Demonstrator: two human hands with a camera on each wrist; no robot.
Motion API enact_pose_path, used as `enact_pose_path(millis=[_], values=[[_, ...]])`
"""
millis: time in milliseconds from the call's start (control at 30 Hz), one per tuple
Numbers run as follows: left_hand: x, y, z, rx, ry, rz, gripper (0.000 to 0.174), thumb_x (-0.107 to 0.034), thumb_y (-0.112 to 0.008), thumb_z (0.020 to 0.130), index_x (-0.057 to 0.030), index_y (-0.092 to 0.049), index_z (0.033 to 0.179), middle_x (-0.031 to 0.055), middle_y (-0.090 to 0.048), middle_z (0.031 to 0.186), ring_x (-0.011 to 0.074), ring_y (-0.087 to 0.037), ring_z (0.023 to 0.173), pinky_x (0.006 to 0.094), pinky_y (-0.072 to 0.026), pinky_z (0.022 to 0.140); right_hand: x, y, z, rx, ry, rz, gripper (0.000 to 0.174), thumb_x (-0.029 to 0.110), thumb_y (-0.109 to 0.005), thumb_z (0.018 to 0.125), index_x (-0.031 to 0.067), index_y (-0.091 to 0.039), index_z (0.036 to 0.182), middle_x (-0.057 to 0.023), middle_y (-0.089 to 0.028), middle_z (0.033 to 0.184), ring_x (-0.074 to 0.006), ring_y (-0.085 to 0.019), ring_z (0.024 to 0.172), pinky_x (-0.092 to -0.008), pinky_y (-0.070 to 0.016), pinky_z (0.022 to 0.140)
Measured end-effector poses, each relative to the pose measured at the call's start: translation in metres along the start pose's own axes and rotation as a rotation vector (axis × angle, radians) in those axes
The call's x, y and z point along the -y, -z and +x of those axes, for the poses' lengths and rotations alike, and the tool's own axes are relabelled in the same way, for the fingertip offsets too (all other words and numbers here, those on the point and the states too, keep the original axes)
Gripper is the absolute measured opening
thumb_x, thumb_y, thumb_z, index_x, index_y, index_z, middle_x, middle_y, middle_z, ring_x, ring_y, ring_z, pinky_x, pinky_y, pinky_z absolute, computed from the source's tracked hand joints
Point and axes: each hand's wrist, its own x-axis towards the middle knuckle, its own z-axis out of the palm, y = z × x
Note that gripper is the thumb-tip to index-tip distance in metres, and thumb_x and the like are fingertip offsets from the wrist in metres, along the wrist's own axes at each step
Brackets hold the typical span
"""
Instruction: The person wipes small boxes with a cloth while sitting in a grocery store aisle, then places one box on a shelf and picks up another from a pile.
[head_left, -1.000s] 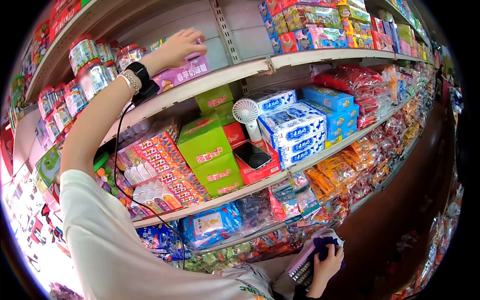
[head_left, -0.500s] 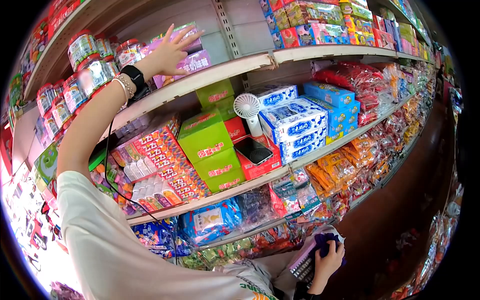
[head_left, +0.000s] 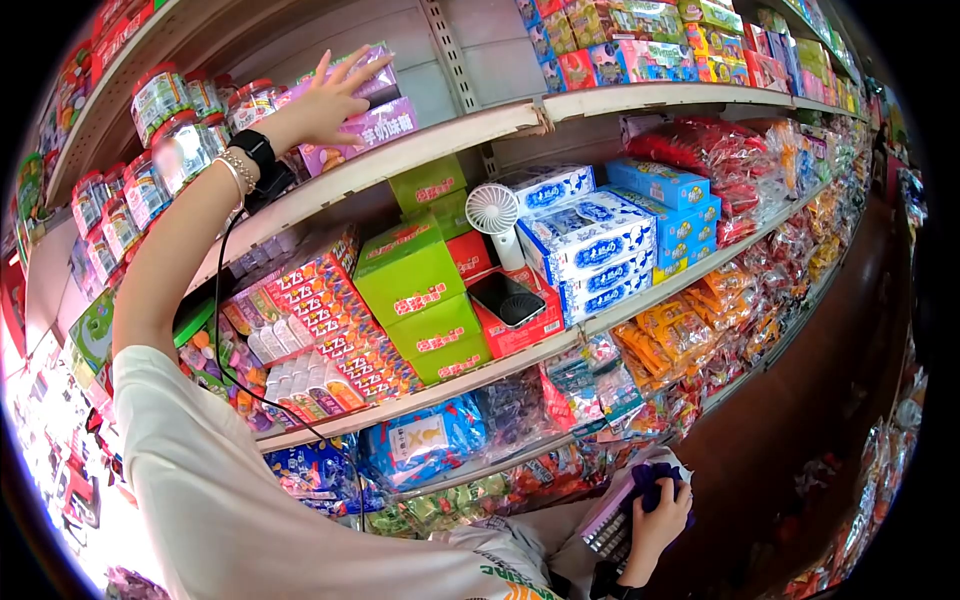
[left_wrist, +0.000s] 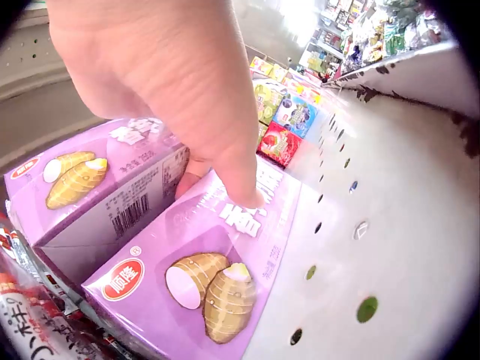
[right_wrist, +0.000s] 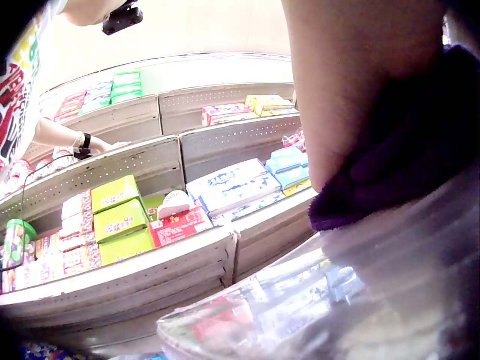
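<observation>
On the upper shelf, my left hand (head_left: 325, 108) lies with spread fingers on purple taro candy boxes (head_left: 388, 122). In the left wrist view the thumb presses on the front of one taro box (left_wrist: 161, 259). Beside it a second taro box (left_wrist: 90, 169) stands at an angle, its barcode side showing. Low at the right, my right hand (head_left: 660, 525) grips a dark purple cloth (head_left: 655, 487), with a purple-and-white package (head_left: 606, 530) just under it. Clear plastic (right_wrist: 375, 262) spreads below the cloth in the right wrist view.
Candy jars (head_left: 160, 100) stand left of my left hand. On the shelf below are green boxes (head_left: 420, 300), a white handheld fan (head_left: 494, 212), a phone (head_left: 508, 300) and blue-white boxes (head_left: 590, 245). A black cable (head_left: 218, 320) hangs from my left wrist. Bagged sweets (head_left: 665, 350) fill lower shelves.
My left hand has shifted left and slightly down over the taro boxes, and its fingers have spread apart. My right hand still grips the purple cloth in about the same place.
</observation>
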Motion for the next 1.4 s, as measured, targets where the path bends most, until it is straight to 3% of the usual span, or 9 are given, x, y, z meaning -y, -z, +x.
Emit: enact_pose_path(millis=[200,300,467,667,967,1100,1167,1267,1400], values=[[0.003,0.000,0.000,0.005,-0.004,0.022,0.030,-0.035,-0.079,0.078,-0.0088,-0.068,0.087,0.0093,-0.011,0.169,0.0363,-0.003,0.156,0.0726,-0.0073,0.118,-0.002,-0.001,-0.001,-0.014,0.011,-0.002,0.036,0.011,-0.076,0.064,0.0118,-0.062,0.097,-0.0157,-0.057,0.111,-0.0419,-0.056,0.100,-0.0504,-0.0490,0.080],[-0.003,0.007,0.001,0.004,0.012,0.010,0.033,-0.036,-0.080,0.073,-0.0078,-0.068,0.087,0.0105,-0.010,0.170,0.0359,-0.002,0.157,0.0749,-0.0074,0.116,-0.003,-0.001,0.000,-0.019,0.011,-0.002,0.035,0.011,-0.076,0.064,0.0117,-0.062,0.097,-0.0156,-0.057,0.110,-0.0417,-0.056,0.100,-0.0502,-0.0492,0.080],[-0.025,0.011,0.013,0.131,0.098,0.112,0.045,-0.034,-0.079,0.059,-0.0007,-0.068,0.088,0.0190,-0.005,0.169,0.0351,0.002,0.157,0.0796,-0.0094,0.111,-0.001,0.000,-0.001,-0.023,0.028,0.001,0.035,0.012,-0.076,0.064,0.0118,-0.062,0.097,-0.0154,-0.056,0.110,-0.0413,-0.056,0.099,-0.0500,-0.0494,0.078],[-0.018,-0.014,0.012,-0.007,0.143,0.187,0.044,-0.032,-0.077,0.059,0.0011,-0.061,0.084,0.0259,-0.003,0.168,0.0360,0.003,0.157,0.0847,-0.0137,0.104,-0.003,0.002,-0.001,-0.026,0.009,-0.013,0.035,0.012,-0.076,0.064,0.0119,-0.063,0.097,-0.0148,-0.056,0.109,-0.0410,-0.056,0.099,-0.0499,-0.0495,0.078],[-0.009,-0.009,0.015,0.016,0.145,0.113,0.058,-0.039,-0.085,0.054,0.0033,-0.064,0.087,0.0239,0.002,0.168,0.0342,0.006,0.157,0.0858,-0.0123,0.104,-0.007,0.002,-0.001,-0.033,-0.012,-0.001,0.036,0.012,-0.078,0.063,0.0124,-0.063,0.096,-0.0149,-0.057,0.109,-0.0411,-0.056,0.099,-0.0503,-0.0493,0.079],[-0.007,-0.017,0.017,0.019,0.061,0.051,0.057,-0.038,-0.085,0.055,0.0035,-0.063,0.088,0.0234,0.005,0.168,0.0348,0.003,0.157,0.0862,-0.0134,0.103,-0.007,0.004,-0.001,-0.034,-0.011,0.009,0.036,0.012,-0.078,0.063,0.0122,-0.064,0.096,-0.0148,-0.057,0.109,-0.0408,-0.056,0.099,-0.0502,-0.0493,0.080],[-0.012,-0.018,0.021,0.084,0.085,0.081,0.050,-0.028,-0.082,0.059,0.0016,-0.060,0.093,0.0237,0.007,0.168,0.0374,0.003,0.157,0.0847,-0.0106,0.106,-0.006,0.004,-0.001,-0.028,-0.014,0.010,0.036,0.012,-0.078,0.063,0.0122,-0.064,0.096,-0.0147,-0.057,0.109,-0.0407,-0.056,0.099,-0.0500,-0.0493,0.080],[-0.022,-0.006,0.024,0.092,0.203,0.071,0.049,-0.024,-0.079,0.062,0.0024,-0.058,0.097,0.0240,0.008,0.167,0.0372,0.004,0.157,0.0854,-0.0107,0.105,-0.008,0.005,-0.001,-0.022,-0.028,0.003,0.036,0.011,-0.078,0.063,0.0120,-0.064,0.096,-0.0146,-0.057,0.109,-0.0406,-0.056,0.099,-0.0498,-0.0493,0.080],[-0.021,-0.014,0.023,0.024,0.193,0.064,0.045,-0.021,-0.077,0.062,0.0026,-0.056,0.094,0.0252,0.008,0.167,0.0361,0.003,0.157,0.0868,-0.0112,0.103,-0.010,0.005,-0.002,-0.033,-0.014,0.009,0.036,0.011,-0.078,0.063,0.0119,-0.064,0.096,-0.0148,-0.056,0.109,-0.0408,-0.056,0.100,-0.0497,-0.0493,0.080]])
